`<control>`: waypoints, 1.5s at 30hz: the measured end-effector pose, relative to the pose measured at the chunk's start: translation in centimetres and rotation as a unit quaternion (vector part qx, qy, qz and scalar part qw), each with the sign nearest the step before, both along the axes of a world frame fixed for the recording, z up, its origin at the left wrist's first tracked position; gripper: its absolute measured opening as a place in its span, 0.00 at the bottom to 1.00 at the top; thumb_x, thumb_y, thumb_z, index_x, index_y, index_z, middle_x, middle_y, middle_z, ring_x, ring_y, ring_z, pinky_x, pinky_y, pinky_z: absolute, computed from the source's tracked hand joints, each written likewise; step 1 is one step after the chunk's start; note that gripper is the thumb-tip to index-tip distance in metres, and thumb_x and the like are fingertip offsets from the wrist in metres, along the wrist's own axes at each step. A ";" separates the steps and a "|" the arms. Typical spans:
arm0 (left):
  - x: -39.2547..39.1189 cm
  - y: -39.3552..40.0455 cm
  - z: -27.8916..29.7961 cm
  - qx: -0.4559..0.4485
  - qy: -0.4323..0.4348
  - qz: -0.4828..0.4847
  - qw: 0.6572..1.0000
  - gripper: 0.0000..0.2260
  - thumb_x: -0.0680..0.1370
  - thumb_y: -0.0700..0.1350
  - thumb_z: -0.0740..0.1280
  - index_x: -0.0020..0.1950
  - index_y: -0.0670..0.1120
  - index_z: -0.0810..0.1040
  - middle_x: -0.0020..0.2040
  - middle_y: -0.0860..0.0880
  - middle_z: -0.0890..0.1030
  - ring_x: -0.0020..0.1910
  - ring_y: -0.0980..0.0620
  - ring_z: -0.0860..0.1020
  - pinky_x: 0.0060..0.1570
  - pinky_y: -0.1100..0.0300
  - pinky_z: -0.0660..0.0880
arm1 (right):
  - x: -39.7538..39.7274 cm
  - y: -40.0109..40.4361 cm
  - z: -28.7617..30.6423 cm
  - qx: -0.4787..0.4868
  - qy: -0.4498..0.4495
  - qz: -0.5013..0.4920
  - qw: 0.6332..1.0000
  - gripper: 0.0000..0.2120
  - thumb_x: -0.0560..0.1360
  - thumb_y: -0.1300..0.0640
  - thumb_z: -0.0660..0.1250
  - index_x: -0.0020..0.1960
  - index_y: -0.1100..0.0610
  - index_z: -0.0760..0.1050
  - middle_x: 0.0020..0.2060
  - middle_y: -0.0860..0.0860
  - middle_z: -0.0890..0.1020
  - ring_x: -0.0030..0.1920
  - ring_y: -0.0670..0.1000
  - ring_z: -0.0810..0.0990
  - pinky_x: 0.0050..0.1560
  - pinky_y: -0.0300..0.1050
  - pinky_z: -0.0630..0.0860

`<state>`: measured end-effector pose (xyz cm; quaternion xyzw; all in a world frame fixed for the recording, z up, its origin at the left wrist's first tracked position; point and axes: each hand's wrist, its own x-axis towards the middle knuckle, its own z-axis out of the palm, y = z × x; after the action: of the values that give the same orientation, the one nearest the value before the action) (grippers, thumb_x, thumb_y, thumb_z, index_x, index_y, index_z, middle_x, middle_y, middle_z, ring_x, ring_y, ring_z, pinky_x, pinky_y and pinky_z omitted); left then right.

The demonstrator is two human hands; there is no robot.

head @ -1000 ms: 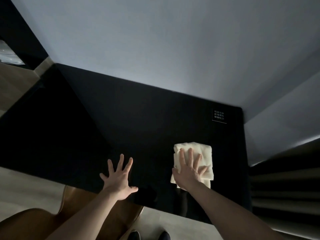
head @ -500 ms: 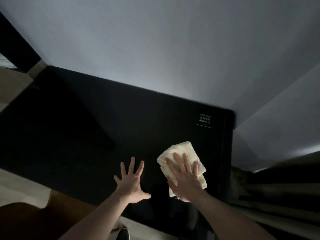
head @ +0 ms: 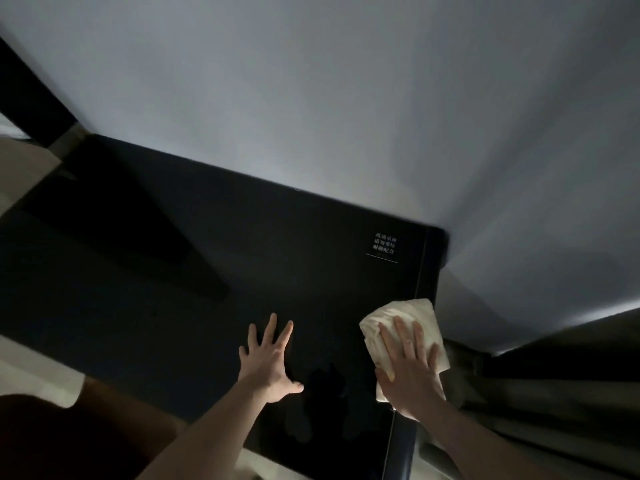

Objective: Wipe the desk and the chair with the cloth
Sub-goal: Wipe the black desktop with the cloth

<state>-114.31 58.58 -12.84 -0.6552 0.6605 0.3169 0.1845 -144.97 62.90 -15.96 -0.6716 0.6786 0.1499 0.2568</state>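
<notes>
Grey-white wall (head: 346, 98) fills the frame from 10 through 2 o'clock, plain and evenly lit, brighter toward its lower edge. Small white printed label (head: 384, 244) at about 2 o'clock from centre: three short rows of characters over a thin line, too small to read. Dark folded curtain (head: 554, 393) at 4 o'clock, its pleats running toward the lower right corner. Pale floor (head: 31, 362) at 8 o'clock. Dark upright post (head: 31, 95) at 10 o'clock, leaning along the left border.

The cloth (head: 408, 320) is cream, the desk (head: 242, 258) glossy black, the chair (head: 69, 438) reddish brown.
</notes>
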 end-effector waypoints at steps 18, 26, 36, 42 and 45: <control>28.9 2.2 -1.1 -0.019 -0.001 0.060 0.998 0.57 0.71 0.66 0.77 0.85 0.62 0.38 0.85 0.56 0.33 0.84 0.36 0.38 0.80 0.33 0.53 | 33.9 -7.7 1.1 0.041 -0.044 -0.090 0.994 0.40 0.86 0.40 0.52 0.81 0.42 0.22 0.80 0.52 0.23 0.79 0.68 0.23 0.77 0.79 0.36; 31.3 1.4 0.0 0.011 -0.012 -0.007 1.000 0.55 0.75 0.60 0.77 0.85 0.60 0.37 0.85 0.54 0.33 0.84 0.33 0.38 0.79 0.33 0.58 | 30.7 -6.5 2.2 0.054 -0.028 -0.061 0.996 0.42 0.85 0.40 0.56 0.79 0.37 0.23 0.81 0.44 0.24 0.82 0.59 0.25 0.80 0.74 0.38; 31.7 0.7 -0.6 0.014 -0.035 -0.048 0.998 0.58 0.73 0.65 0.77 0.84 0.61 0.34 0.84 0.53 0.30 0.83 0.32 0.36 0.79 0.29 0.53 | 23.0 -5.5 2.1 0.046 -0.028 -0.255 0.965 0.41 0.83 0.35 0.57 0.83 0.34 0.31 0.81 0.41 0.26 0.81 0.57 0.24 0.76 0.78 0.35; 34.7 -1.2 0.1 -0.043 -0.036 -0.060 0.997 0.48 0.76 0.65 0.73 0.86 0.59 0.45 0.87 0.51 0.44 0.85 0.38 0.47 0.82 0.39 0.55 | 27.7 -7.9 2.4 0.047 -0.057 -0.347 0.935 0.42 0.82 0.44 0.57 0.82 0.36 0.28 0.82 0.46 0.27 0.79 0.62 0.21 0.74 0.81 0.33; 38.7 -4.0 0.6 -0.054 -0.054 -0.006 0.997 0.48 0.76 0.64 0.73 0.86 0.59 0.46 0.87 0.51 0.44 0.85 0.39 0.48 0.82 0.39 0.57 | 30.8 -9.7 2.2 0.037 -0.053 -0.361 0.930 0.42 0.83 0.45 0.56 0.82 0.36 0.27 0.82 0.47 0.26 0.78 0.63 0.20 0.73 0.82 0.32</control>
<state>-75.61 54.59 -12.26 -0.6767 0.6695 0.2434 0.1862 -114.14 53.22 -13.77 -0.3784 0.8544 0.0363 0.3542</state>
